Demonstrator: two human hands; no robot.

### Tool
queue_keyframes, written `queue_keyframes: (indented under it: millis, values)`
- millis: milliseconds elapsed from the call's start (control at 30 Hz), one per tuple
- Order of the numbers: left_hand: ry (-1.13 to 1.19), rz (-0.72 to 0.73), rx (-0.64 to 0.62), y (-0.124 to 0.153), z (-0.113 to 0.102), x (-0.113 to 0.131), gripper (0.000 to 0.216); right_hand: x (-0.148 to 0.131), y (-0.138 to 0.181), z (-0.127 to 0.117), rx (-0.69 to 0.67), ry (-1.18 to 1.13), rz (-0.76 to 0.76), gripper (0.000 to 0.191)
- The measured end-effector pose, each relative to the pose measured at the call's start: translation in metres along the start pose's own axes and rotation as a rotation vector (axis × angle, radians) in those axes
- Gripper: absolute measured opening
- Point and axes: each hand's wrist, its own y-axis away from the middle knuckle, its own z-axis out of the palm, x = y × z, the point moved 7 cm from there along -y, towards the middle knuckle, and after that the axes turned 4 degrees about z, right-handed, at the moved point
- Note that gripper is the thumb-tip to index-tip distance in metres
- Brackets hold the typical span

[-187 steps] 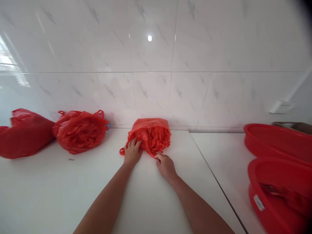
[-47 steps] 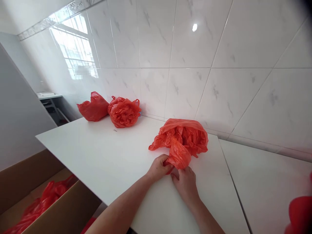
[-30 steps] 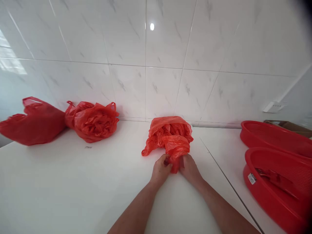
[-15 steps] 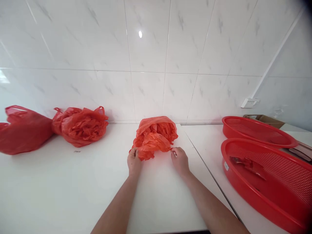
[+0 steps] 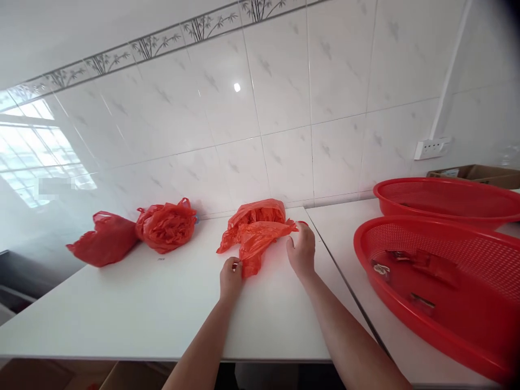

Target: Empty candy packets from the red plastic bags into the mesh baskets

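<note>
**A single bag is coming free of the bundle**

The red bag [image 5: 257,241], bunched up half a second ago, is now stretching into a slanted strip in front of the bundle [image 5: 257,212]. The hands are spreading apart. The left hand [image 5: 231,275] is drawing one end back over the tabletop [image 5: 134,303], while the right hand [image 5: 301,250] is carrying the other end farther away and to the right.

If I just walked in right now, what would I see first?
Bright red on white. In the middle, the left hand and right hand hold a crinkly red plastic bag over the white table. A big red mesh basket sits at the right.
</note>
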Motion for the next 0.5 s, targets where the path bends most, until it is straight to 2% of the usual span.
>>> queue_keyframes:
  millis: [100, 267, 433, 500]
  values:
    - [0.100, -0.051, -0.025, 0.005, -0.001, -0.006, 0.018, -0.007, 0.004, 0.001, 0.006, 0.005, -0.004, 0.048]
    - [0.310, -0.103, -0.049, 0.010, -0.007, -0.011, 0.025, -0.010, 0.006, -0.005, 0.043, -0.040, 0.077, 0.052]
    - [0.730, -0.191, -0.049, 0.013, -0.013, -0.018, 0.023, -0.012, 0.004, -0.011, 0.082, -0.158, 0.180, 0.051]
    - [0.842, -0.216, -0.042, 0.014, -0.015, -0.020, 0.021, -0.011, 0.005, -0.009, 0.038, -0.198, 0.234, 0.043]
